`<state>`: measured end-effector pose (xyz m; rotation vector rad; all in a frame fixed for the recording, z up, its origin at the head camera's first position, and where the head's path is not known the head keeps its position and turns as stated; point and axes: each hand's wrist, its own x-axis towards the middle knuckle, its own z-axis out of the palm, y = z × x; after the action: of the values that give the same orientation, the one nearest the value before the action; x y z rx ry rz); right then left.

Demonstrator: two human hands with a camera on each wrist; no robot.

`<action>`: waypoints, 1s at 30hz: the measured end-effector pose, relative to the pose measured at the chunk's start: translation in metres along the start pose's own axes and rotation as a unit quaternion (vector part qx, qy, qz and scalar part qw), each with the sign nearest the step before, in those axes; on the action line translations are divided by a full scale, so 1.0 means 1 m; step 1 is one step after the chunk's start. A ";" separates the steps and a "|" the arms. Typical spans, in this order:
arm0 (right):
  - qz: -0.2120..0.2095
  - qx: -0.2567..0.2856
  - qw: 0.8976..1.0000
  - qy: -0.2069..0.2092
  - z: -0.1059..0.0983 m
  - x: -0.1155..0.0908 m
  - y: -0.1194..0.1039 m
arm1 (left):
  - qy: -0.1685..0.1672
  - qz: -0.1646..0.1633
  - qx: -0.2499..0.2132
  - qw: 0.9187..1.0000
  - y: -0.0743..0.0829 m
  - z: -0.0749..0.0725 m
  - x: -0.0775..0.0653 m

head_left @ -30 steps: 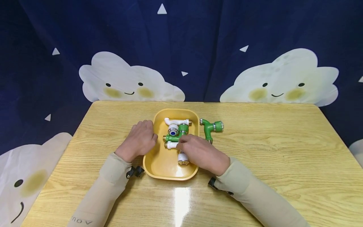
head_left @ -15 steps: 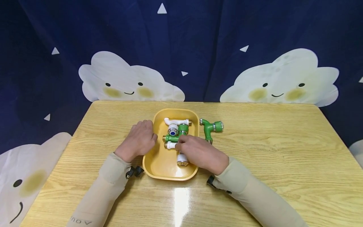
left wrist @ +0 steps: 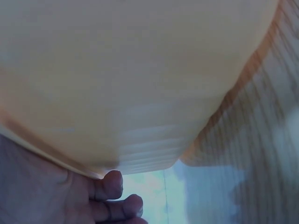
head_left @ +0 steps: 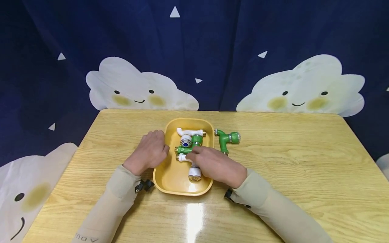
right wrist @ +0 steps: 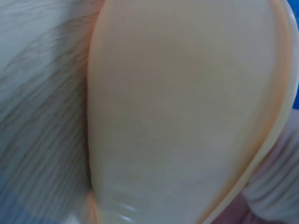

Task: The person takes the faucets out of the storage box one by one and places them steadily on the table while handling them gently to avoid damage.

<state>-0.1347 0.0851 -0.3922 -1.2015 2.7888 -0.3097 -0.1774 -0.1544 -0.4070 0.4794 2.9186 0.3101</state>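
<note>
My left hand (head_left: 148, 151) grips the left rim of a yellow plastic basin (head_left: 173, 184); its curled fingers (left wrist: 112, 185) show beside the rim in the left wrist view. Inside the basin, my right hand (head_left: 217, 165) holds a white tap, its ribbed knob (head_left: 195, 172) toward me and its brass-threaded end to the left. The fingertips are partly hidden. In the right wrist view the white knob (right wrist: 275, 186) shows past the basin's outer wall (right wrist: 177, 102). Farther back in the basin lie a green tap (head_left: 185, 150) and another white tap (head_left: 191, 132).
Another green tap (head_left: 224, 140) lies on the wooden table (head_left: 288, 162), just right of the basin. A dark blue curtain (head_left: 212, 40) with printed clouds hangs behind the table's far edge.
The knob of the held white tap has swung slightly left and toward me. The left hand stays at the basin rim, and the whole head view has shifted a little.
</note>
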 end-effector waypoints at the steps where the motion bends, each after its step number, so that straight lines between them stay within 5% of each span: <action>1: 0.005 -0.004 1.000 -0.004 0.000 0.000 -0.001 | 0.000 0.000 0.000 1.000 0.000 0.001 0.000; 18: 0.047 -0.012 0.998 -0.029 -0.003 0.008 -0.005 | -0.011 -0.010 0.008 1.000 0.000 -0.002 0.000; 30: 0.030 -0.023 0.999 -0.031 -0.003 0.007 -0.003 | -0.006 -0.004 0.005 1.000 0.001 -0.002 0.000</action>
<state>-0.1380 0.0788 -0.3892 -1.1129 2.7873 -0.2028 -0.1772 -0.1543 -0.4047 0.4681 2.9112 0.2915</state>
